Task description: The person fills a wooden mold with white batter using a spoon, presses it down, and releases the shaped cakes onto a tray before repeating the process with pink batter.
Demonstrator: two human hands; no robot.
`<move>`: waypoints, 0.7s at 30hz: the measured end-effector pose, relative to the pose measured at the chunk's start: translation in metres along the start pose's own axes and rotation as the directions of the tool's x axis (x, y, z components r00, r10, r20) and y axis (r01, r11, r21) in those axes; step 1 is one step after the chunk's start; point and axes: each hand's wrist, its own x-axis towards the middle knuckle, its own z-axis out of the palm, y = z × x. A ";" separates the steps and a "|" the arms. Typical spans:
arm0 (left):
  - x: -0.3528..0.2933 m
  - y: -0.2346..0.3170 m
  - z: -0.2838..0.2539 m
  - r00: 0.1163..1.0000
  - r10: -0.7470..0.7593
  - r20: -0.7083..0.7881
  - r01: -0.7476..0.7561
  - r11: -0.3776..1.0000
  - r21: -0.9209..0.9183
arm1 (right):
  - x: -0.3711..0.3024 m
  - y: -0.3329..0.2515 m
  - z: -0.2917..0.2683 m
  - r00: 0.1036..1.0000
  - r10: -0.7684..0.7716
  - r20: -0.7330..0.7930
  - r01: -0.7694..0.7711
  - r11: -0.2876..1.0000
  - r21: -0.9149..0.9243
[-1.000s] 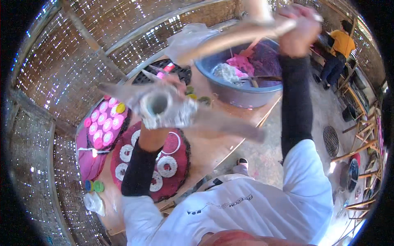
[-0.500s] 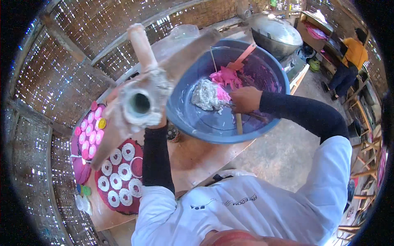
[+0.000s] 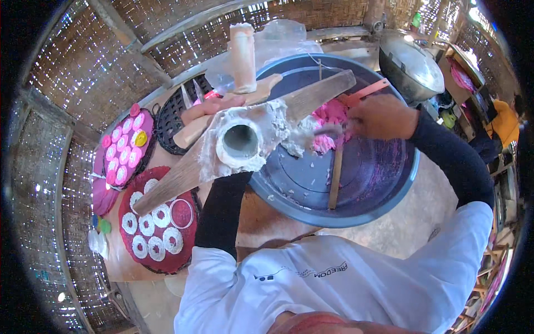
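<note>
My left hand (image 3: 214, 111) grips a wooden press (image 3: 245, 136), a long plank with a round metal tube caked in white dough, held over the rim of a big blue basin (image 3: 356, 183). Its wooden plunger (image 3: 243, 58) sticks up behind. My right hand (image 3: 384, 117) is inside the basin, shut on a small utensil (image 3: 328, 131) that digs into pink dough (image 3: 331, 119) beside a lump of white dough (image 3: 295, 142). A wooden stick (image 3: 335, 175) lies in the basin.
To the left, a dark red round tray (image 3: 186, 245) carries white dough rings, and a second tray (image 3: 125, 150) holds pink discs and one yellow one. A black basket (image 3: 172, 122) sits behind. A metal wok (image 3: 411, 64) is at the back right. A person in orange (image 3: 503, 122) stands far right.
The press has tilted and come nearer the basin. My right hand has stayed in the basin and now scoops at the pink dough; a second earlier it was raised high on the press handle.
</note>
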 end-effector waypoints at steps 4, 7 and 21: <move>-0.001 0.001 0.002 1.000 0.000 0.021 0.000 1.000 -0.006 | 0.034 0.017 0.008 0.961 0.139 -0.238 -0.160 0.984 -0.072; -0.006 0.003 0.000 1.000 0.004 0.031 -0.004 1.000 0.000 | 0.071 0.029 0.036 0.947 0.255 -0.196 -0.267 0.963 -0.035; -0.012 0.008 0.018 0.996 0.041 0.085 -0.040 0.999 -0.007 | 0.101 0.064 0.091 0.924 -0.055 -0.379 0.010 0.993 -0.120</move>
